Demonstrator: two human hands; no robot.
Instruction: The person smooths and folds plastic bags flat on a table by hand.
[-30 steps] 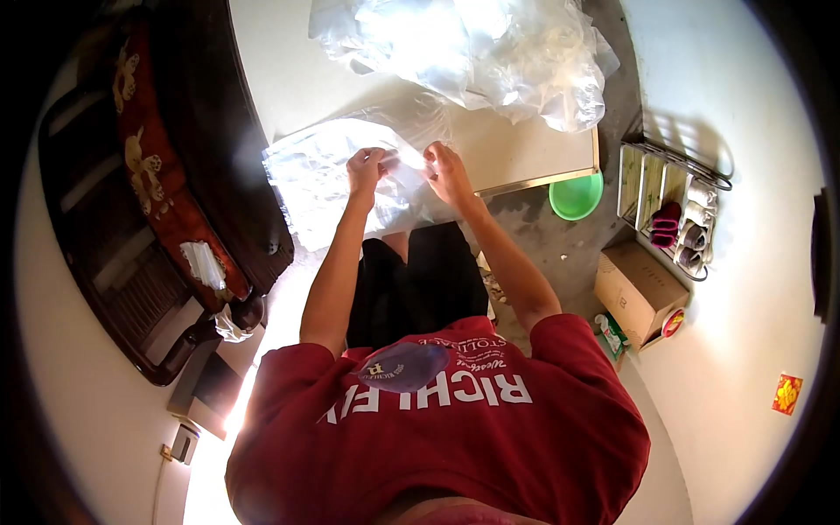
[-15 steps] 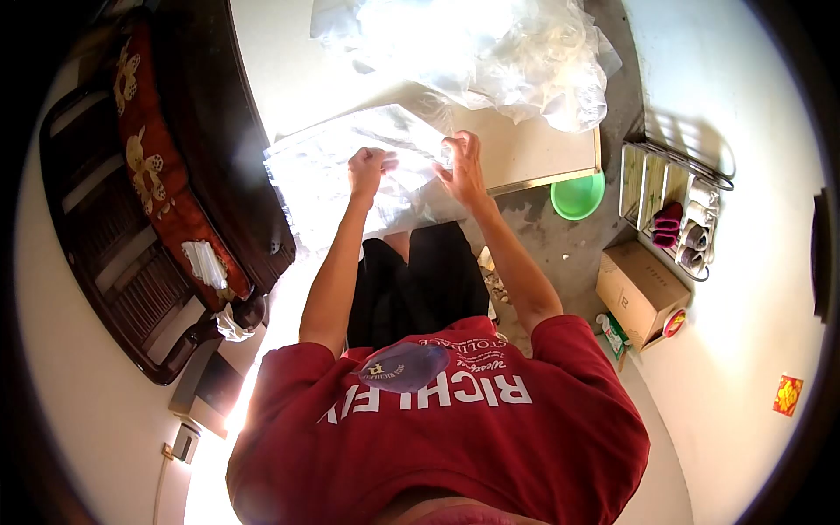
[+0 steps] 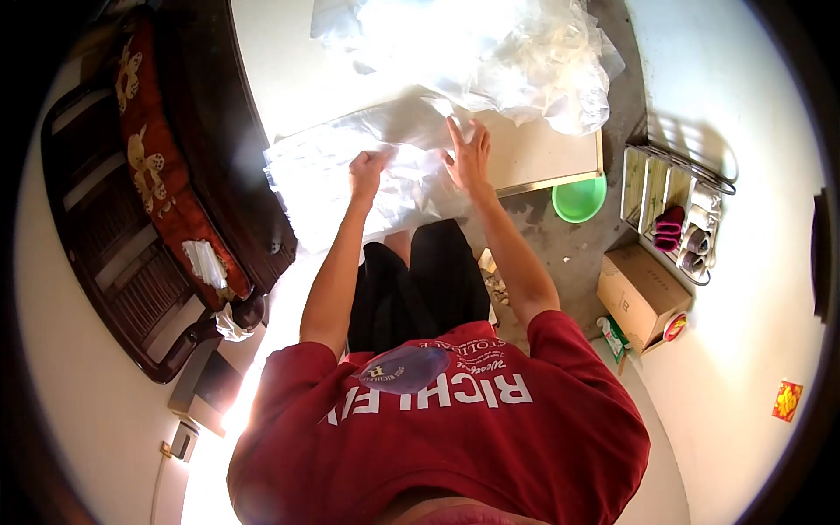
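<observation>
Clear plastic sheets or bags (image 3: 328,179) lie flat and shiny over the near left part of a pale table (image 3: 547,156). My left hand (image 3: 367,175) is closed on the plastic, its fingers pinched together over the middle of it. To its right, my right hand (image 3: 468,156) has its fingers spread at the right edge of the plastic, with nothing held between them. Beyond both hands sits a large crumpled heap of clear plastic (image 3: 525,66). Glare hides parts of the plastic.
A green basin (image 3: 578,199) is on the floor by the table's right corner. Farther right stand a shoe rack (image 3: 674,206) and a cardboard box (image 3: 639,293). A dark wooden bench (image 3: 131,280) with a red cushion (image 3: 144,166) is at the left.
My right hand has moved right, away from my left hand, and its fingers have gone from pinched to spread. The plastic's raised far edge has shifted; my left hand stays nearly in place.
</observation>
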